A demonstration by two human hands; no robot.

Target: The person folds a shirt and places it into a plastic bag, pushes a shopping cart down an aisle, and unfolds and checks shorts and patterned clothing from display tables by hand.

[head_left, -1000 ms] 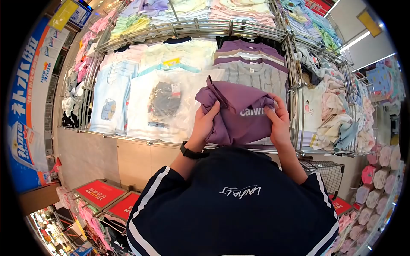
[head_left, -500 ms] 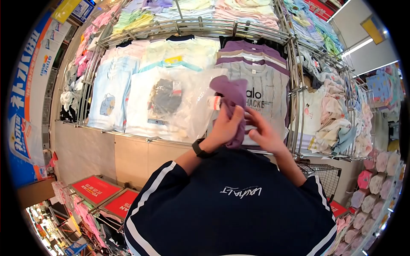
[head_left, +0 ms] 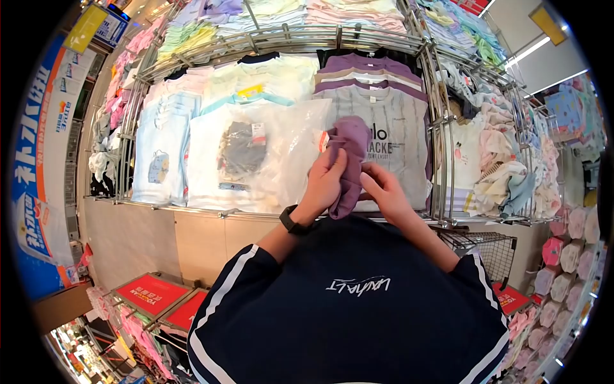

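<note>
A purple folded garment (head_left: 350, 144), bundled into a long narrow shape, is gripped by my left hand (head_left: 325, 181), thumb pressed on its front. What kind of clothing it is, I cannot make out. A white and red tag (head_left: 323, 141) shows at its left edge. Close to the garment's right side is my right hand (head_left: 385, 194), fingers apart, the fingertips at or nearly at the cloth. Behind the bundle lies a grey printed T-shirt (head_left: 396, 115), partly covered. Left of it, a clear plastic bag (head_left: 297, 147) with dark contents rests on white shirts (head_left: 208, 147).
Metal rack rails (head_left: 288, 41) frame the shirt display, with folded pastel clothes (head_left: 358, 14) above. Heaped clothes (head_left: 499, 153) fill the right-hand rack. A wire basket (head_left: 489, 249) stands near my right elbow. Red signs (head_left: 152, 291) are at lower left.
The purple garment now hangs more compactly in my left hand, its top folded over and rounder. My right hand has shifted slightly beside it. The view has turned a little.
</note>
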